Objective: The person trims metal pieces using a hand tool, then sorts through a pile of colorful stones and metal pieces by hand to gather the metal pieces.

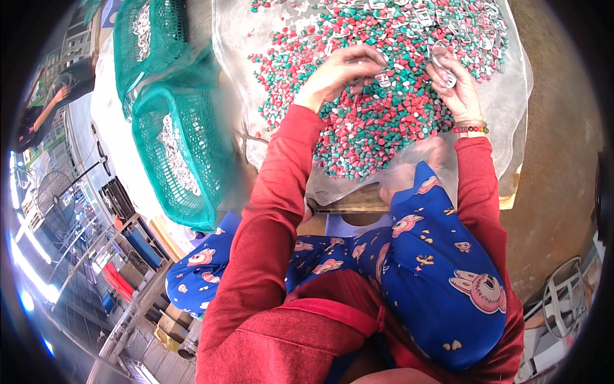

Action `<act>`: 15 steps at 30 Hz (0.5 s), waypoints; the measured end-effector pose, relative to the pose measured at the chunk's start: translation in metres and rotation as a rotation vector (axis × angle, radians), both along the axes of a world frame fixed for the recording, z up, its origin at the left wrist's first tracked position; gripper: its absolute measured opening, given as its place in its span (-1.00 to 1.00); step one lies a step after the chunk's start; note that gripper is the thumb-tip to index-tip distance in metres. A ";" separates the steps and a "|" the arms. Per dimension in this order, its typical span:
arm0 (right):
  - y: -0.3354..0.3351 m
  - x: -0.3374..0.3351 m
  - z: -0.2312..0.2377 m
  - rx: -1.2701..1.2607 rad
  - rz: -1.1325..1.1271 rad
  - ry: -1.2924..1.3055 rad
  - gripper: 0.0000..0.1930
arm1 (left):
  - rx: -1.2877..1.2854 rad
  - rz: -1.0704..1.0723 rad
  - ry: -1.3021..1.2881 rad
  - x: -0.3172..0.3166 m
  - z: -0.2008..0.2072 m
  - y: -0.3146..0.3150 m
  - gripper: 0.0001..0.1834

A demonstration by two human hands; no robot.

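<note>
A wide heap of small red and green cone-shaped pellets (371, 128) lies on a pale translucent sheet, with silvery buckle-like pieces scattered through it, thickest at the far right. My right hand (457, 89) is over the heap's right side, fingers curled around a few silvery buckle-like pieces (450, 78) that show at the fingers and palm. To its left, my left hand (345, 73) is just above the pellets, its fingers bent and drawn together. What its fingertips hold, if anything, is too small to make out. A loose silvery piece (383, 80) shows beside those fingertips.
Left of the heap stand two green mesh-lined baskets, the nearer basket (208, 192) and the farther basket (181, 19), both holding silvery pieces. The translucent sheet (511, 121) reaches the table edge. Another person's arm (54, 105) and a fan (56, 192) appear far left.
</note>
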State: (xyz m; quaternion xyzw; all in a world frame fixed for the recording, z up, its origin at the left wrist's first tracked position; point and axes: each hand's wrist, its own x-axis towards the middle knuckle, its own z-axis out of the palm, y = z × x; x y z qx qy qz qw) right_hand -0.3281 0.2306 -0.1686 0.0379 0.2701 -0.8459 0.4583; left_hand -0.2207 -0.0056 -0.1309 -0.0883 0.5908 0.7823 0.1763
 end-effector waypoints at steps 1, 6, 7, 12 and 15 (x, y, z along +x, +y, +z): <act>0.001 -0.002 0.003 0.112 0.083 0.043 -0.76 | -0.340 -0.135 -0.008 -0.009 0.000 0.007 -0.75; -0.022 0.003 0.023 0.230 0.201 0.339 -0.64 | -1.386 -0.444 0.345 -0.004 -0.046 0.036 -0.66; -0.023 0.003 0.029 0.176 0.198 0.326 -0.64 | -1.388 -0.438 0.354 -0.008 -0.051 0.037 -0.66; -0.028 0.006 0.031 0.302 0.232 0.363 -0.70 | -1.317 -0.143 0.273 -0.015 -0.038 0.024 -0.72; -0.022 0.002 0.021 0.381 0.192 0.376 -0.75 | -0.981 0.185 0.283 -0.008 -0.013 -0.003 -0.71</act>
